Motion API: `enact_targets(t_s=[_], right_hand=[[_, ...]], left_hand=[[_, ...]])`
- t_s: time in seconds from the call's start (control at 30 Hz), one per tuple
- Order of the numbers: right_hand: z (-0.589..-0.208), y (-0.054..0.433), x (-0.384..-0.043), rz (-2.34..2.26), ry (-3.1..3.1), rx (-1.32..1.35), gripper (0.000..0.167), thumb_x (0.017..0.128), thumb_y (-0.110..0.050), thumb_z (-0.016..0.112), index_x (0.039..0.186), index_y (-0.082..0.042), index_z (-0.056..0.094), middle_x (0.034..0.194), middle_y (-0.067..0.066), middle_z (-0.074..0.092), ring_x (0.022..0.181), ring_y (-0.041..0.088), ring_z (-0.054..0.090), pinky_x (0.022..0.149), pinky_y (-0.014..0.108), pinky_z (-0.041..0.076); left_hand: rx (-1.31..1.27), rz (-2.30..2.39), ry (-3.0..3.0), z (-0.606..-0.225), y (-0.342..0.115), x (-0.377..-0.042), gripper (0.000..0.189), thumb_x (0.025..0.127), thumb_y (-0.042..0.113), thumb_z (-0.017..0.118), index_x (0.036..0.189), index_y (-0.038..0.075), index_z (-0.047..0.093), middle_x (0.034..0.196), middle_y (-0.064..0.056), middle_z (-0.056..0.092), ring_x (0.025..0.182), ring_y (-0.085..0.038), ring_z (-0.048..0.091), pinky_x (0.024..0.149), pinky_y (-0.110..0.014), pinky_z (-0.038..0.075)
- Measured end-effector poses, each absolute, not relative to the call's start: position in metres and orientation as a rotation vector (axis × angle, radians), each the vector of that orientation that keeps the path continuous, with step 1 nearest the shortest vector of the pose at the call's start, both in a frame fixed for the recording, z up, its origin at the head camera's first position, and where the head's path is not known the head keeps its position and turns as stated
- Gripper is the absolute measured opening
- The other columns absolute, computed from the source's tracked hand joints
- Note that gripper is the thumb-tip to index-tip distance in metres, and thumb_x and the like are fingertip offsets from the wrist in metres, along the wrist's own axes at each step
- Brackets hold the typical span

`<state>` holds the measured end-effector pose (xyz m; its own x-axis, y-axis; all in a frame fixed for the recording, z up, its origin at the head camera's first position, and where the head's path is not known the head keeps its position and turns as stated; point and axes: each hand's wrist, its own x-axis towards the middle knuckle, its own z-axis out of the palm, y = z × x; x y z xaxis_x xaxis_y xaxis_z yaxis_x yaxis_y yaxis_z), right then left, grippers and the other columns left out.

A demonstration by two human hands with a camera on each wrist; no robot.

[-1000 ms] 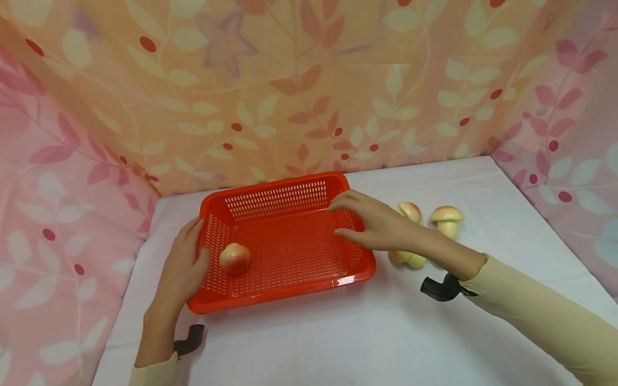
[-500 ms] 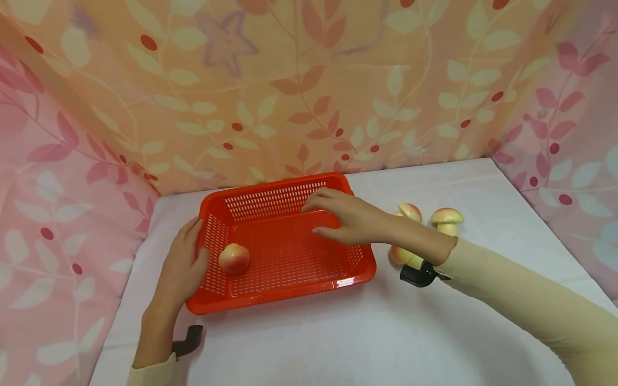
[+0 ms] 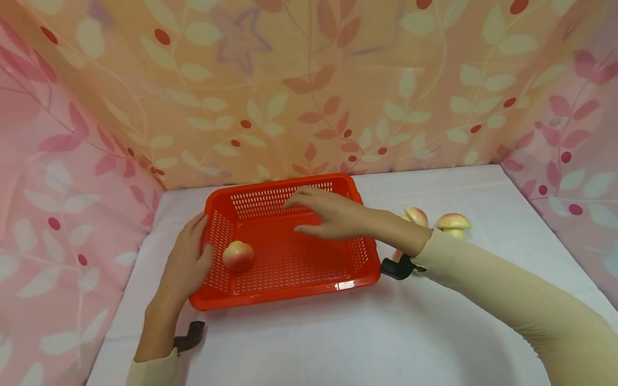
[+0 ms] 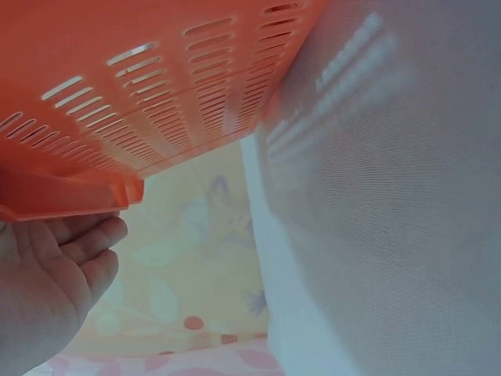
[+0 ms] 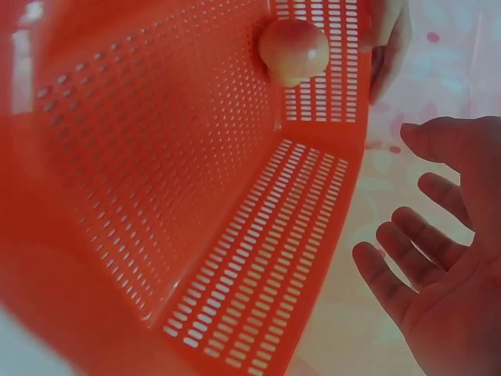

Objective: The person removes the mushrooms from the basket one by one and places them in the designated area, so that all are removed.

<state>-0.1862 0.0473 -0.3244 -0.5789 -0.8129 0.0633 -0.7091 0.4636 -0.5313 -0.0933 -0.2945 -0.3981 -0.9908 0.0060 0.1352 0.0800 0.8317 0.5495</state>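
My left hand (image 3: 185, 262) holds the left rim of a red plastic basket (image 3: 289, 295), thumb over the inner side. From below, the left wrist view shows its fingers (image 4: 98, 239) under the basket's rim. Inside the basket, near its left wall, lies a mushroom model (image 3: 238, 257) with a rounded yellow-and-red cap. Over the basket's right half hovers my right hand (image 3: 333, 214), fingers spread and holding nothing. The right wrist view shows that hand (image 5: 438, 258) with its palm bare, apart from the mushroom.
Right of the basket, mushroom models (image 3: 416, 217) lie on the white cloth (image 3: 328, 343), partly hidden behind the right forearm. Another mushroom (image 3: 454, 222) lies farther right. Patterned curtains (image 3: 338, 107) stand behind and at both sides. A black wrist camera mount (image 3: 397, 267) hangs under the right sleeve.
My right hand has moved left, from the basket's right rim to over its inside. The left hand stays at the left rim, and the mushroom inside keeps its place. The head view has shifted slightly.
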Motion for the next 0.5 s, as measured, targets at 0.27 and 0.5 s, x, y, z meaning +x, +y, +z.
enact_targets(t_s=[0.27, 0.5], right_hand=[[-0.330, 0.016, -0.196, -0.732, 2.471, -1.429, 0.044, 0.100, -0.028, 0.072, 0.141, -0.015, 0.063, 0.144, 0.004, 0.063, 0.138, 0.020, 0.058, 0.120, 0.039, 0.050], [-0.335, -0.010, -0.202, -0.604, 2.429, -1.538, 0.043, 0.100, -0.027, 0.071, 0.140, -0.013, 0.064, 0.144, 0.002, 0.063, 0.139, 0.018, 0.057, 0.122, 0.035, 0.046]], left_hand=[[-0.066, -0.868, -2.894, -0.397, -0.296, -0.094, 0.066, 0.102, 0.010, 0.049, 0.164, 0.000, 0.031, 0.170, -0.024, 0.032, 0.155, -0.050, 0.032, 0.120, -0.076, 0.032], [-0.063, -0.862, -2.895, -0.397, -0.295, -0.094, 0.066, 0.102, 0.010, 0.049, 0.164, 0.000, 0.031, 0.170, -0.025, 0.032, 0.154, -0.050, 0.034, 0.118, -0.077, 0.034]])
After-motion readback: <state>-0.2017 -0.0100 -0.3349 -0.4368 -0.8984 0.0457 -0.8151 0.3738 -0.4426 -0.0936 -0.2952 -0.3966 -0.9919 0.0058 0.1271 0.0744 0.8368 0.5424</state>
